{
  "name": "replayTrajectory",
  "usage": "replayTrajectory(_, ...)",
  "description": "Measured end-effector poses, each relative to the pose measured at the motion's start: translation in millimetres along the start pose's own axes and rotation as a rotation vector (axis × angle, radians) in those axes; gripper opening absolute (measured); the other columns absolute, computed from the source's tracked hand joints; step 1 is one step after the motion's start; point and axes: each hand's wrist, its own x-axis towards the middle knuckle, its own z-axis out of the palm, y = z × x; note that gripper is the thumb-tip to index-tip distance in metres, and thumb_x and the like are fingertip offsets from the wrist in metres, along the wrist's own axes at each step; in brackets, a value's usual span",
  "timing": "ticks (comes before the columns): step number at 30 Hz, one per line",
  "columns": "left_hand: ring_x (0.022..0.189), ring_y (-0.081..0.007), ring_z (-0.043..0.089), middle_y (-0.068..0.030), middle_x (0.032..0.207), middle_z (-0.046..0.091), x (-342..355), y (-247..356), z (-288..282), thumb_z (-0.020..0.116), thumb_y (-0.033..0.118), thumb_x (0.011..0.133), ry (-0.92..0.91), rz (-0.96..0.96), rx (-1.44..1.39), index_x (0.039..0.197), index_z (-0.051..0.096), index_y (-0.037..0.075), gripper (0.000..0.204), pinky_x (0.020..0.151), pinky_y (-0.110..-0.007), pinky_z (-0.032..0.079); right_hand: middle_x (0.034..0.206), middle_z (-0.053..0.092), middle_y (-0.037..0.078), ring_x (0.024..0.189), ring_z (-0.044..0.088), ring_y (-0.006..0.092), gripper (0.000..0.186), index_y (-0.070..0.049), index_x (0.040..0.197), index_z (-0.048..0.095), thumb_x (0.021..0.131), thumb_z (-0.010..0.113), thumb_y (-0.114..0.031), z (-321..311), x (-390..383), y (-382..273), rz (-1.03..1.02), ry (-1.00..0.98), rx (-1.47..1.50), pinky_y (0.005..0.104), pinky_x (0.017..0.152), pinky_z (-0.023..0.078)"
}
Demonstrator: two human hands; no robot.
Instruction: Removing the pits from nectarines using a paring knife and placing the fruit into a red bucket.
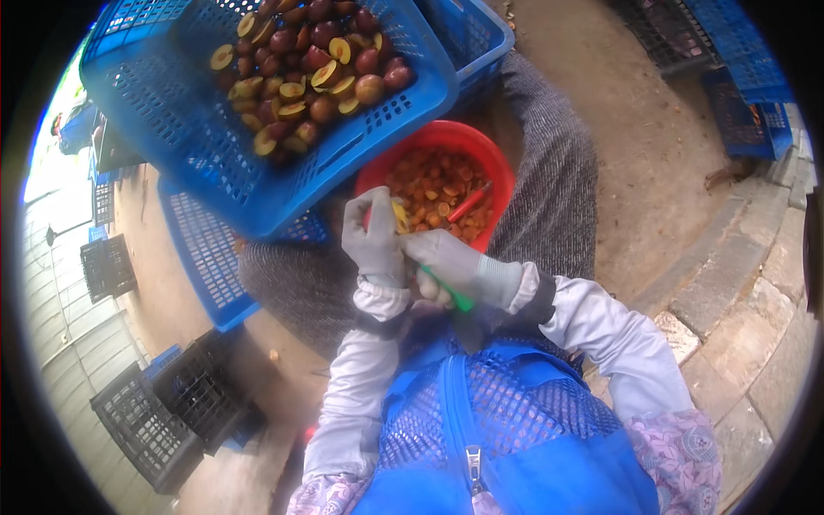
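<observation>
My left hand, in a pale grey glove, is closed around a cut plum whose yellow flesh shows between the fingers. Against it, my gloved right hand grips a green-handled tool; its working end is hidden, so I cannot tell its kind. Just beyond both hands sits a red basin between my knees, filled with small orange-brown pieces, with a red stick-like handle lying on them. Past it, a tilted blue crate holds whole and halved dark red plums.
Another blue crate lies lower at the left, and one is under the plum crate's right side. Black crates stand along the left. At the right are stone blocks and more blue crates.
</observation>
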Motion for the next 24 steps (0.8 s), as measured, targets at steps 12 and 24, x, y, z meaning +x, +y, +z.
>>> replayTrajectory(12,0.066,-0.0170,0.062,-0.0092,0.081,0.058,0.1,1.6,-24.2,0.047,0.016,0.088,-0.250,0.149,0.131,0.087,0.057,-0.003,0.022,0.057,-0.024,0.048,0.046,0.041,-0.002,0.031,0.034,0.0066,0.041,-0.005,0.078,0.050,0.090,0.035,-0.041,1.4,-4.6,-18.9,0.217,-0.127,-0.024,0.0195,0.029,0.028)
replayTrajectory(24,0.073,-0.0125,0.058,-0.0091,0.081,0.062,1.0,-11.9,-20.3,0.052,0.010,0.085,-0.165,0.255,0.152,0.095,0.058,-0.003,0.017,0.065,-0.023,0.047,0.044,0.040,-0.001,0.030,0.033,0.0080,0.052,-0.005,0.075,0.051,0.087,0.035,-0.053,-5.1,7.4,-1.0,0.230,-0.105,-0.014,0.0206,0.027,0.027)
